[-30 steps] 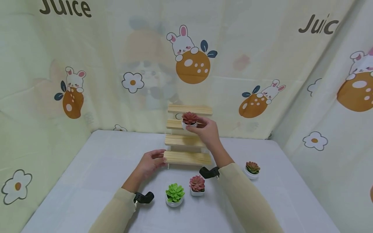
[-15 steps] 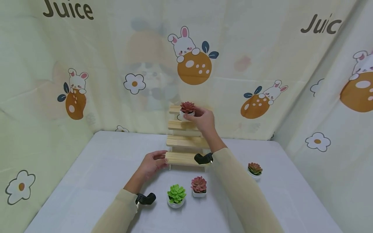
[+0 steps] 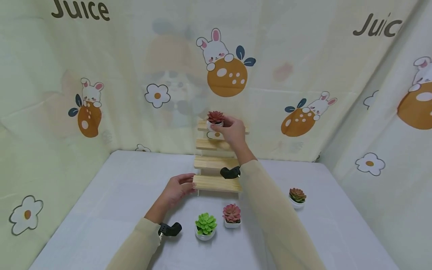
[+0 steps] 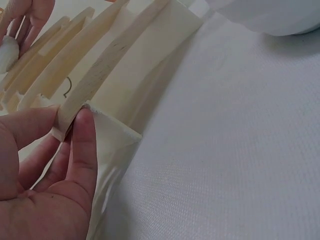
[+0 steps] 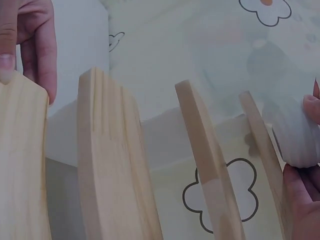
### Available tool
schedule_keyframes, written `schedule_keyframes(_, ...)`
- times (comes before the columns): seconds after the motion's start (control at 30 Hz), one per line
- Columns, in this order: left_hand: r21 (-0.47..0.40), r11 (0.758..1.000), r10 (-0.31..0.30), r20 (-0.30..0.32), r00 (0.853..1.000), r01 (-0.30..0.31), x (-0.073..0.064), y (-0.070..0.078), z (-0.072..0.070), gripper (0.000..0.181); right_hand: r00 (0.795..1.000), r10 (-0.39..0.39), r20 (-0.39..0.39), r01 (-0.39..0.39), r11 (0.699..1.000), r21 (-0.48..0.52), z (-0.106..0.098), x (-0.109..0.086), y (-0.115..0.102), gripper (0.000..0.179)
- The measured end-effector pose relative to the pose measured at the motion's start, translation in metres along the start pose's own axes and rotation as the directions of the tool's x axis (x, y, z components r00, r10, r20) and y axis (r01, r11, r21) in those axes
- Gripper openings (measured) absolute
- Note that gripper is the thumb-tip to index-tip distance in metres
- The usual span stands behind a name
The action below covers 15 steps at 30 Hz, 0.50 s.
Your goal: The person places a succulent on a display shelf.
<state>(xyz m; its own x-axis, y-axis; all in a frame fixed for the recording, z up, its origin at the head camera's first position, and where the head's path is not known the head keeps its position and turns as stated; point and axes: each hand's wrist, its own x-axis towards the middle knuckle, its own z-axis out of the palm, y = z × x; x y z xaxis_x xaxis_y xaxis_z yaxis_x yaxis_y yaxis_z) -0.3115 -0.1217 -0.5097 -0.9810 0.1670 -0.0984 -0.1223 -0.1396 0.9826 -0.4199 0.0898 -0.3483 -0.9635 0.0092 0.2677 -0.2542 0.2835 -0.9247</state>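
Note:
My right hand [image 3: 234, 131] holds a small white pot with a dark red succulent [image 3: 215, 117] at the top tier of a wooden step shelf [image 3: 217, 162]. In the right wrist view the white pot [image 5: 295, 131] is right at the topmost board, thumb on one side and fingers under it. My left hand [image 3: 176, 190] grips the left end of the lowest board, thumb and fingers on either face of the board end [image 4: 75, 112] in the left wrist view. Closer to me on the table are a bright green succulent [image 3: 206, 224] and a pinkish-red succulent [image 3: 231, 213], both in white pots.
A brownish-green succulent [image 3: 297, 195] in a white pot stands to the right of my right forearm. The shelf stands toward the back of the white table [image 3: 135, 176], before a printed curtain [image 3: 182, 56]. Black wrist cameras [image 3: 170, 229] jut from both wrists.
My right hand has carried the potted dark red succulent up and slightly left, from the second-highest board to the top one. My left hand keeps its grip on the lowest board.

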Motion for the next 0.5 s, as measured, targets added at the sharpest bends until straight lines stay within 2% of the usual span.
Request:
schedule_keyframes(0.27, -0.010, 1.000, 0.005, -0.001, 1.000, -0.005, 0.001, -0.001, 0.000, 0.048, 0.999, 0.021, -0.029, -0.023, 0.996, -0.082, 0.003, 0.007, -0.005, 0.049)
schedule_keyframes(0.5, -0.006, 1.000, -0.002, -0.014, 1.000, 0.002, 0.002, -0.001, 0.002, 0.048, 0.999, 0.014, -0.032, -0.017, 0.994, -0.109, 0.006, 0.014, -0.003, 0.048)
